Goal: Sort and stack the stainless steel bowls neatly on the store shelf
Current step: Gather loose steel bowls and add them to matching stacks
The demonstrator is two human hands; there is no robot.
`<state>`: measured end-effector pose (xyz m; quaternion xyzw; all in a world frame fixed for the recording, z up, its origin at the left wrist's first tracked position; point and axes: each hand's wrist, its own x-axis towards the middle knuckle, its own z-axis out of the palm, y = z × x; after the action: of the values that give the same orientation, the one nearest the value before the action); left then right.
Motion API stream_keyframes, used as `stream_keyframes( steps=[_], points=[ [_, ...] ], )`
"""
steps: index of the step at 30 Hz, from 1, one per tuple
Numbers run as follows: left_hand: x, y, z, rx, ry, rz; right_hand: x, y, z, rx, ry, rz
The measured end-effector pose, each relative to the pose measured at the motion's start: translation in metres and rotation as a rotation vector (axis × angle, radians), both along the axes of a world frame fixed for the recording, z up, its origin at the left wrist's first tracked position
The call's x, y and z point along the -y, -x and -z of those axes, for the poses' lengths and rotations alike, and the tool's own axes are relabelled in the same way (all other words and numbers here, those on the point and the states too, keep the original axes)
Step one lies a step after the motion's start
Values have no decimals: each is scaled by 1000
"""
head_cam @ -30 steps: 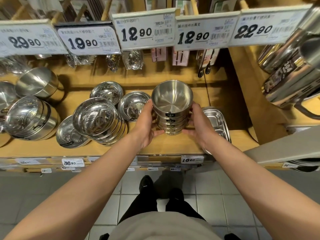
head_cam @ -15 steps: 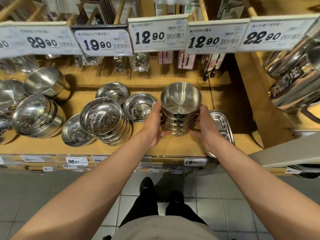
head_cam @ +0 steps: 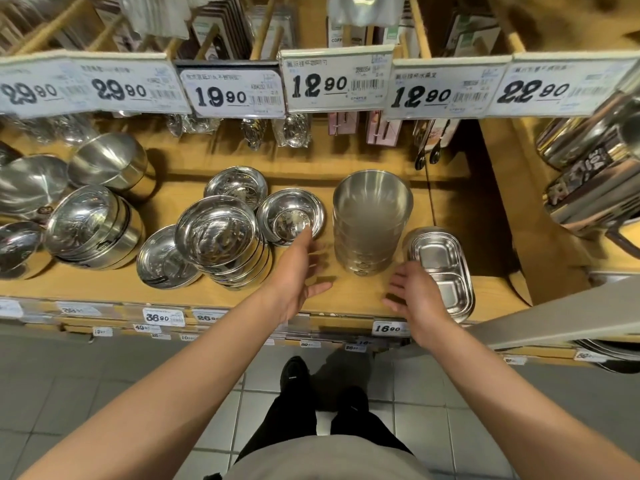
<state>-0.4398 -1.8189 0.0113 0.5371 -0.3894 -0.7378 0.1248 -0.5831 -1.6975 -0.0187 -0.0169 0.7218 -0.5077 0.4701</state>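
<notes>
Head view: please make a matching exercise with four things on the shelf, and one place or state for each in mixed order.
Things:
1. stack of deep bowls
2. divided tray
3. left hand
4. right hand

Places or states:
a. open, fingertips at the small shallow bowl
b. standing free between the two hands
c. open, beside the tray's near left edge
d. right of the stack, at the shelf front

Pairs: 1-b, 2-d, 3-a, 4-c
</notes>
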Motion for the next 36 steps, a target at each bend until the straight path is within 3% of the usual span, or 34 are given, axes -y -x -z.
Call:
stream_keyframes(
  steps=[8, 14, 20, 25, 28, 36],
  points=[
    [-6, -65, -36, 49, 129, 10, 15, -48, -8, 40, -20, -326],
    [35, -127, -81, -75, 277, -64, 60, -77, -21, 9, 52, -361],
    [85, -195, -82, -58, 298, -126, 122, -104, -2, -1, 87, -138],
    [113, -233, -56, 46, 253, -135, 153, -100, 23, -16, -24, -28],
    [125, -241, -39, 89, 198, -122, 165, -96, 34, 7, -8, 144],
    [145, -239, -7, 183, 136, -41, 168, -95, 31, -5, -43, 268]
  ],
)
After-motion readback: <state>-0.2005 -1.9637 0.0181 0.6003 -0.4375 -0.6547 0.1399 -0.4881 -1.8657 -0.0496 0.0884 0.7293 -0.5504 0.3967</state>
